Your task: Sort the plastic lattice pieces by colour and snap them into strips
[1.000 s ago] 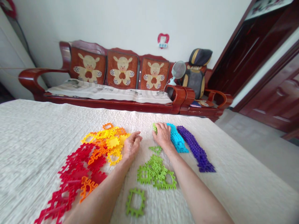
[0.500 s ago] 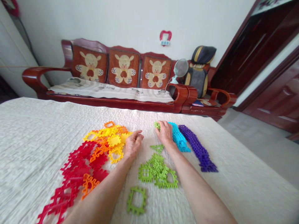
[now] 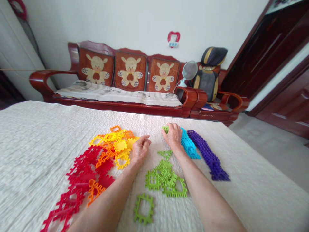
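My right hand (image 3: 173, 134) is closed at the far side of the table, its fingers on a green interlocking plastic piece (image 3: 165, 129) beside the blue row. My palm and fingers hide most of that piece. My left hand (image 3: 141, 149) rests on the cloth at the right edge of the yellow pieces (image 3: 120, 146), loosely curled with nothing visible in it. Between my forearms lies a heap of green pieces (image 3: 159, 177). A green triangle (image 3: 165, 154) sits beyond the heap, and a green square frame (image 3: 144, 208) is nearer to me.
Red pieces (image 3: 82, 177) and orange pieces (image 3: 95, 190) spread along the left, partly behind my left forearm. On the right run overlapping rows of blue pieces (image 3: 189, 145) and purple pieces (image 3: 207, 154). A pale quilted cloth (image 3: 246, 193) covers the table; a wooden sofa (image 3: 125, 108) stands behind.
The view has shifted slightly, so everything appears a little further right. Both hands stay in nearly the same places among the pieces, and the right one is still on the green piece.
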A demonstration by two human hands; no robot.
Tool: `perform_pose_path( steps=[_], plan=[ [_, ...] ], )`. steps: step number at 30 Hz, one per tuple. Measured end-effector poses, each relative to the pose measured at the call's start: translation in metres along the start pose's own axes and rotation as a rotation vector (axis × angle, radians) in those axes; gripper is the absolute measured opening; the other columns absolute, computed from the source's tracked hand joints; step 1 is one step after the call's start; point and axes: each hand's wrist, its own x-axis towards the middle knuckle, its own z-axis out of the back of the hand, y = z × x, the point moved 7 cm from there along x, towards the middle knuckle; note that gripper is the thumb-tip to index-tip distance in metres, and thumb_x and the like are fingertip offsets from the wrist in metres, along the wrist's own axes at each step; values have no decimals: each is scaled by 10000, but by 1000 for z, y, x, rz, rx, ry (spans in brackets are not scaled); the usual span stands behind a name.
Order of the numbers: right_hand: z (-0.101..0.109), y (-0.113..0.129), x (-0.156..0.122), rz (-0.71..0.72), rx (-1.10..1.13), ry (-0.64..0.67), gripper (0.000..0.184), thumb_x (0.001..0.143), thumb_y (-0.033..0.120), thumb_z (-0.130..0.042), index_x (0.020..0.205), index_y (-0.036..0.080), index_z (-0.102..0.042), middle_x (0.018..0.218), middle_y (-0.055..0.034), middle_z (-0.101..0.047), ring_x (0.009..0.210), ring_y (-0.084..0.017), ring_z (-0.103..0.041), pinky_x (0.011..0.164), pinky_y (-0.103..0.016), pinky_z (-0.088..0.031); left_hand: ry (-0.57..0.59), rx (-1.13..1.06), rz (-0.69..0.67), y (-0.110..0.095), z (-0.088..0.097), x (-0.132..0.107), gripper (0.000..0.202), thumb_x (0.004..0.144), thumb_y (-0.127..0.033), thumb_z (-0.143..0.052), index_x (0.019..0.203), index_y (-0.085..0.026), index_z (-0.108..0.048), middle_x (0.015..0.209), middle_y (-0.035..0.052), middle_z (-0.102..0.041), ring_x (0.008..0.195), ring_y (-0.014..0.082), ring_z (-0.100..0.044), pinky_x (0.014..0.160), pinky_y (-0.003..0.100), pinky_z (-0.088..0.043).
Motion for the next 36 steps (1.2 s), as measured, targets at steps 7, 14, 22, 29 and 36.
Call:
perform_pose_path(
  steps=[7, 14, 22, 29, 36],
  plan=[
    [36, -10, -20, 68, 257, -7, 232, 849, 226, -472, 998, 160, -637, 977, -99, -646, 918, -213, -579, 853, -329, -426, 5, 0, 1, 3, 0, 1, 334, 754, -285, -492, 1004, -175, -684, 753, 24, -694, 667, 150, -613, 674, 280, -482],
    [41, 11, -69, 166, 521, 394, 182, 800, 201, -533, 942, 200, -647, 940, -30, -669, 800, -143, -613, 766, -272, -469, 20, 31, 14, 0, 1, -1, 347, 769, -286, -485, 1036, -172, -675, 784, 27, -693, 714, 148, -612, 686, 268, -470],
    [48, 6, -87, 348, 429, 650, 344, 713, 77, -564, 1028, 197, -630, 1092, -62, -617, 1061, -191, -563, 961, -349, -422, 22, 63, -1, -1, 2, 0, 342, 785, -258, -466, 1051, -168, -662, 801, 19, -704, 696, 130, -620, 672, 252, -480],
    [38, 8, -89, 320, 313, 507, 332, 737, 52, -542, 1021, 186, -649, 1051, -77, -652, 1016, -214, -577, 938, -376, -428, 57, 140, -47, -6, -2, -2, 315, 814, -249, -477, 1045, -172, -677, 809, 21, -717, 736, 134, -641, 731, 260, -501],
    [36, 8, -83, 146, 555, 420, 204, 764, 174, -567, 944, 187, -662, 974, -44, -675, 850, -153, -611, 773, -278, -465, 122, 274, -194, -13, -10, -3, 264, 833, -236, -512, 998, -173, -708, 934, 48, -740, 813, 154, -666, 797, 271, -521]
  ],
)
